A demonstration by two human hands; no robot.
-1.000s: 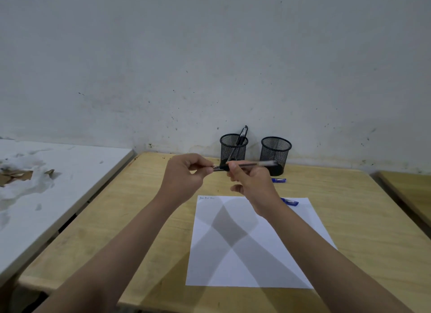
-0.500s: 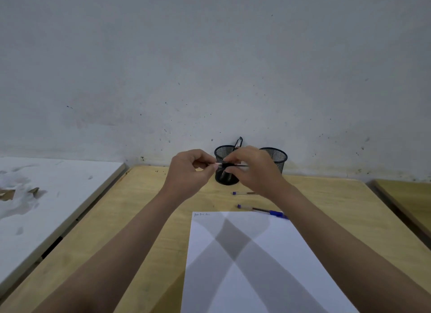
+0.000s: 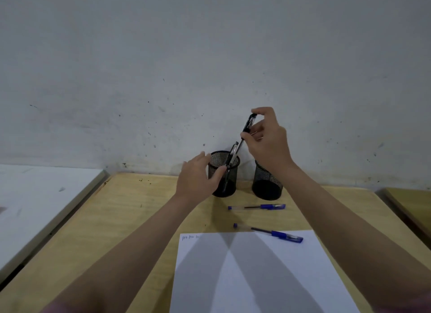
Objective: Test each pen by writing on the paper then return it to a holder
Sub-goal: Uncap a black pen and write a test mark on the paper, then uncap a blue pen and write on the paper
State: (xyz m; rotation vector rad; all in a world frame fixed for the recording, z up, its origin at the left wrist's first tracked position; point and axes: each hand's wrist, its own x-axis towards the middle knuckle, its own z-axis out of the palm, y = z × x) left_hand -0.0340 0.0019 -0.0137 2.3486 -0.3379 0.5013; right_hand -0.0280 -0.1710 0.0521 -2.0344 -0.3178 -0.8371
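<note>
Change since earlier frame: both hands had gone from meeting at mid-frame, where they held the pen level between them, to the holders at the back; the pen had tipped from level to steep.
Right hand (image 3: 268, 137): raised at centre right, fingers (image 3: 262, 111) pinched shut on the black pen (image 3: 247, 126) near its upper end.
Black pen: slanted down and left, lower end just above the rim of the left holder (image 3: 218, 177); whether it touched the pen already standing there (image 3: 232, 156) was hard to tell.
Left hand (image 3: 197, 177): fingers curled loosely round the left holder's wall, thumb on the mesh, steadying it.
Right holder (image 3: 265, 184): just beside the left one, partly behind the right wrist.
Blue pens: one (image 3: 256, 207) on the tabletop (image 3: 140, 219) in front of the holders, one (image 3: 268, 233) lying across the top edge of the paper (image 3: 256, 277).
Paper: small scribbles at its upper left corner.
Handling: pen likely light, stiff and smooth-barrelled; a fingertip pinch near the clip end should suit lowering it in point-first.
Holder: probably light enough to tip, hence the steadying hand.
</note>
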